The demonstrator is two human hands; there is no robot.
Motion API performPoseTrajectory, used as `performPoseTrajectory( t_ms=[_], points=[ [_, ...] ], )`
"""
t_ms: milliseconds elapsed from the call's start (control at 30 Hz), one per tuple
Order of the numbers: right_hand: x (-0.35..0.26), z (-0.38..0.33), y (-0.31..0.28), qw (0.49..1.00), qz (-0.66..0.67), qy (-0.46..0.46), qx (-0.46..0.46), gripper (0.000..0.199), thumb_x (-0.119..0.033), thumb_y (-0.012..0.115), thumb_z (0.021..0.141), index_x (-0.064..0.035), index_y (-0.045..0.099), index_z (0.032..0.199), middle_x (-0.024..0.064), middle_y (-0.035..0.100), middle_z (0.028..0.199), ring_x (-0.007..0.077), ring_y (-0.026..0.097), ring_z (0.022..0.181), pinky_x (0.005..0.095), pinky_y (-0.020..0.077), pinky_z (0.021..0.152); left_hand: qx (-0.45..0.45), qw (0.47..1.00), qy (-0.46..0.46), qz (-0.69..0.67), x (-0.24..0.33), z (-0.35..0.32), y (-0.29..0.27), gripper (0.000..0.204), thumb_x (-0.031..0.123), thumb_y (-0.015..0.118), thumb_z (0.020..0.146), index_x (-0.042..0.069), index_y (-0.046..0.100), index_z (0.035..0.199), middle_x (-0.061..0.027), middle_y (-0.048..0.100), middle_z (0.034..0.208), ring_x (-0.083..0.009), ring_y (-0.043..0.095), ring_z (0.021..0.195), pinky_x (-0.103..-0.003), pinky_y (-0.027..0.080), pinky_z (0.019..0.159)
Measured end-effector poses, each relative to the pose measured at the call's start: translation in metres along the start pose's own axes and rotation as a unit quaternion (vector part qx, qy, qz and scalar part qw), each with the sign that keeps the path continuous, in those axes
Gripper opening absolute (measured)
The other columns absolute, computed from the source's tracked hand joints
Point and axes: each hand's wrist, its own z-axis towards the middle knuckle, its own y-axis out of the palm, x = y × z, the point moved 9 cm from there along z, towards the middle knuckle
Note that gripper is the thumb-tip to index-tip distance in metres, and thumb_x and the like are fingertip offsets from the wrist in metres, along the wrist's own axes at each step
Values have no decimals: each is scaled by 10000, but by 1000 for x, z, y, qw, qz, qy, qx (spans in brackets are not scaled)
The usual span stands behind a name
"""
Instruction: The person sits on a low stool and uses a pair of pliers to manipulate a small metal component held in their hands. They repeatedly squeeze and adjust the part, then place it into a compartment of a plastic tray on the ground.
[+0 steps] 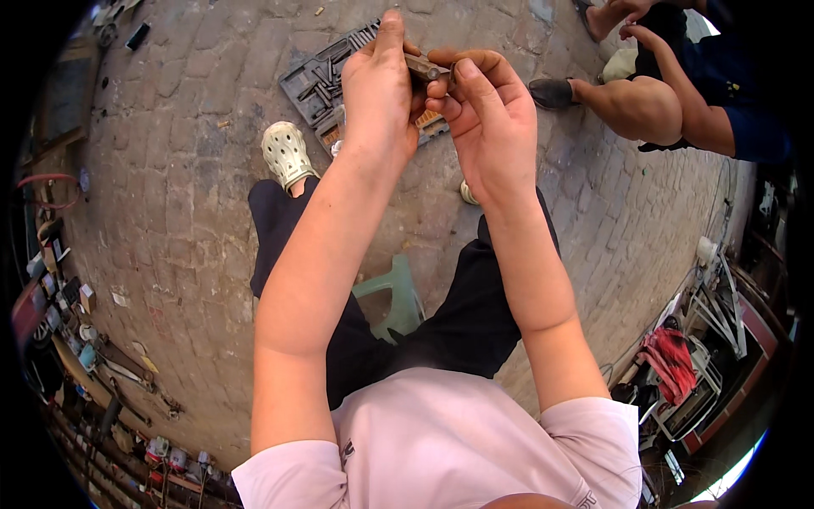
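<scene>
My left hand is closed around a small brownish block-like piece, its thumb pointing up and away from me. My right hand meets it from the other side, thumb and fingers pinched at a small round metal end on that piece. What exactly the piece is, I cannot make out; the fingers cover much of it. Beneath both hands, on the paving, lies an opened dark tool case with several metal bits or sockets in its slots. Orange-brown parts show in its nearer half.
I sit on a pale green plastic stool, a cream clog on my left foot. Another person crouches at the far right. Cluttered tools line the left edge; a red cloth and metal frames lie at the right.
</scene>
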Motion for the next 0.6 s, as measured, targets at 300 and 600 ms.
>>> performPoseTrajectory(
  t_ms=[300, 600],
  points=[
    [3, -2, 2, 999, -22, -7, -25, 104, -71, 540, 971, 11, 556, 1033, 152, 638, 1119, 123, 607, 794, 277, 530, 734, 0, 996, 87, 9, 10, 2, 3, 316, 282, 589, 948, 75, 467, 743, -39, 521, 577, -82, 407, 381, -221, 284, 319],
    [9, -6, -2, 995, -96, -24, -7, 123, -83, 578, 957, 28, 558, 1007, 126, 666, 1046, 106, 592, 754, 254, 510, 694, 52, 991, 120, 36, 8, 3, -8, 344, 256, 497, 989, 26, 503, 734, -30, 477, 579, -128, 434, 412, -283, 360, 354]
  ],
)
